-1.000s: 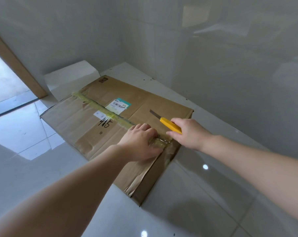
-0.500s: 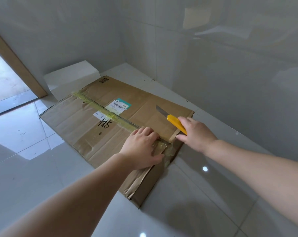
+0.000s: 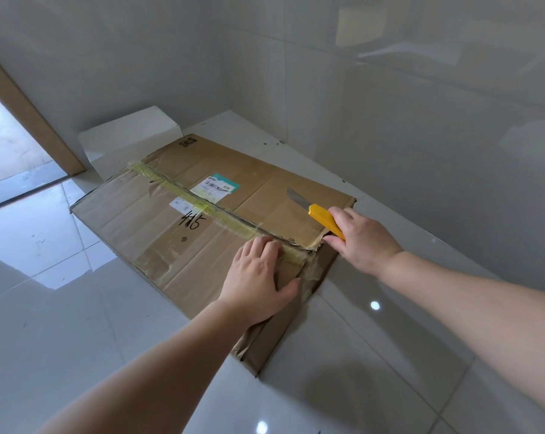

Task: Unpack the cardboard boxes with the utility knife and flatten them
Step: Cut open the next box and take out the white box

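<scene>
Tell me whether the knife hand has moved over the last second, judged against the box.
Yes. The right hand with the utility knife has slid from beside the taped seam outward toward the cardboard box's right edge.

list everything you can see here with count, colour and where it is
box: 1, brown, flat on the floor by the wall
tape: 1 strip, yellowish, along the box's centre seam
labels: 2, white, one edged in teal, either side of the seam
white box: 1, white, behind the brown box
knife: 1, yellow, blade out, over the box's right end
left hand: 1, pressing flat on the box
right hand: 1, gripping the knife
</scene>
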A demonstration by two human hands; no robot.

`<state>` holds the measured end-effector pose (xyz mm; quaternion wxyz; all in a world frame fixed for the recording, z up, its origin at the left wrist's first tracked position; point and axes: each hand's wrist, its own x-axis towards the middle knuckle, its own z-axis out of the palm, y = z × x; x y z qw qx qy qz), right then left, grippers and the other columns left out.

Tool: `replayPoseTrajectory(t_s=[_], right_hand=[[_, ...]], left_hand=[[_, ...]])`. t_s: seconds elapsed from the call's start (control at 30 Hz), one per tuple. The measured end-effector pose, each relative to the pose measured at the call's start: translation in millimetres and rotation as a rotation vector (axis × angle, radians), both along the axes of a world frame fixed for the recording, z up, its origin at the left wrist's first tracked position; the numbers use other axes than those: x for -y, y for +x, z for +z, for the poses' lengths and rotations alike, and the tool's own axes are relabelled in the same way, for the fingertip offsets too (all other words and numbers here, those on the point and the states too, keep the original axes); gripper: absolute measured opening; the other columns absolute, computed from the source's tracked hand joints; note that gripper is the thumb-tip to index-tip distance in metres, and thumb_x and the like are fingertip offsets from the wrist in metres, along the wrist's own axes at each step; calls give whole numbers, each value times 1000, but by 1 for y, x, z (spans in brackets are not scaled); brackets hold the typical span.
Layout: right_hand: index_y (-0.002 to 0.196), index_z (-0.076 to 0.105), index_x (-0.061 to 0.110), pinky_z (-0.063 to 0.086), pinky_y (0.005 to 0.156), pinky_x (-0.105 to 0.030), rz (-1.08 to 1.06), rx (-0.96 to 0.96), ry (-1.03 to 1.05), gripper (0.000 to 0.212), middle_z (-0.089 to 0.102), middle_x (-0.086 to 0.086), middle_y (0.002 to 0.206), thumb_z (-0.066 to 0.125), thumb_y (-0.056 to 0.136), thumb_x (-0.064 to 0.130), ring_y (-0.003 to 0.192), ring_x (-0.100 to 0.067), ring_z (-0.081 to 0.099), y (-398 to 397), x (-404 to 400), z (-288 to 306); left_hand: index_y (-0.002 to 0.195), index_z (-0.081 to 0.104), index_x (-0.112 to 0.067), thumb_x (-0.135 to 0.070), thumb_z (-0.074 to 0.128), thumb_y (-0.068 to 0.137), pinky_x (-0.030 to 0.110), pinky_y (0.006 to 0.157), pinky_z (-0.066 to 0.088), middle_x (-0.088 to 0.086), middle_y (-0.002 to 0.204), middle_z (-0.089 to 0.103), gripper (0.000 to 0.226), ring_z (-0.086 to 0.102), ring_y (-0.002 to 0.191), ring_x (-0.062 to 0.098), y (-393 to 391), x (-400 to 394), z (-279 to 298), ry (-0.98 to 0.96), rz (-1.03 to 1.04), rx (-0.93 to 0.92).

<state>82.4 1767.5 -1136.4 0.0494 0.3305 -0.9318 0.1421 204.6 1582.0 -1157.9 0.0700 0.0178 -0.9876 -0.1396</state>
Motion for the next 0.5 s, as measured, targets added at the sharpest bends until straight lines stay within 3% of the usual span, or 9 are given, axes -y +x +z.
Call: replayPoseTrajectory(t_s=[0.1,0.17,0.23,0.3,0.33,0.4,0.5], right_hand=[[124,51,7,39,68,-34,6,89,-10,43,58,-12,105,60,92,33,89,-36,58,2,-2,1],[126,52,10,39,72,-30,47,231,-20,41,57,-8,104,62,91,27,92,-29,57,5,-3,5],[124,57,15,41,71,-23,90,410,-24,34,53,0,105,61,91,21,82,-17,56,8,-2,16],[94,64,22,49,62,-23,110,634,-64,6,57,3,104,60,92,19,63,-14,58,10,3,30],[84,61,23,52,56,-26,124,687,-66,10,62,-1,96,60,93,18,57,-15,61,10,9,36],[84,58,13,55,50,-29,128,671,-3,10,65,-13,79,59,93,19,54,-20,65,7,21,43],[89,55,10,57,51,-34,118,577,62,12,67,-17,79,56,93,22,57,-24,68,7,35,47]], left_hand=[[120,59,-18,-52,51,75,38,100,41,2,123,57,57,51,115,24,0,-2,1,-28,-23,-127],[106,69,-16,-44,45,78,37,89,53,0,111,65,47,61,103,23,0,-4,0,-83,-112,-129],[99,73,-14,-39,43,79,36,83,56,-1,105,69,44,65,98,24,1,-6,-2,-78,-141,-106],[103,72,-13,-42,47,79,36,87,54,0,108,69,46,64,102,25,4,-5,-7,-28,-107,-92],[108,70,-13,-47,48,79,35,90,52,1,113,67,50,62,106,24,5,-2,-7,2,-74,-84],[120,64,-15,-57,44,79,34,100,44,0,126,60,62,54,118,22,8,9,-7,35,-12,-49],[135,51,-18,-63,32,80,32,111,29,-1,142,46,74,38,133,20,15,25,-6,32,-1,15]])
